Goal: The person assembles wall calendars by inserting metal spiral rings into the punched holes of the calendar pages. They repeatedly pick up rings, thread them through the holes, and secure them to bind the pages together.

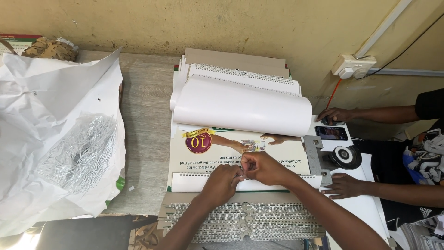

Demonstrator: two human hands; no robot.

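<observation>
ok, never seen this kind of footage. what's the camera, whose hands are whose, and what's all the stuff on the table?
There is one picture, from a camera worn on a person's head, looking down at a wooden table. No machine is involved, only bare hands. The two arms coming up from the bottom edge are the wearer's own: the left hand and right hand meet at the wire-bound edge of a printed calendar and pinch something small there, too small to make out. The calendar's upper sheets are rolled back. Rows of wire binding lie nearest the wearer. At the left, a pile of loose wire pieces sits on crumpled white paper. The two hands at the right belong to another person; a phone lies near them.
</observation>
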